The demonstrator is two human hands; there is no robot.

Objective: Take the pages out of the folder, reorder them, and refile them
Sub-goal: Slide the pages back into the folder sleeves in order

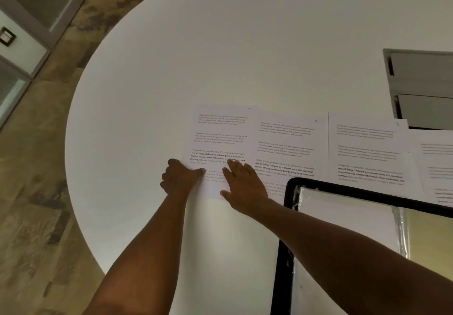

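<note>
Pages lie in a row on the white table [147, 94] for reordering; the left hand [180, 177] pinches the leftmost page [220, 133] while the right hand [242, 187] presses flat, steadying it beside the open folder [286, 216].

Single head-worn, wide-angle view, looking forward and steeply down onto a round white surface [220, 45] from close above its near edge. Both forearms enter from the bottom of the frame and reach away from the lens; the left hand [180, 176] and right hand [245, 187] lie near the centre. Pages [284, 148] run from the centre to the right edge. The floor [49, 192] fills the left margin. Wide-angle distortion bends the surface's rim.
</note>
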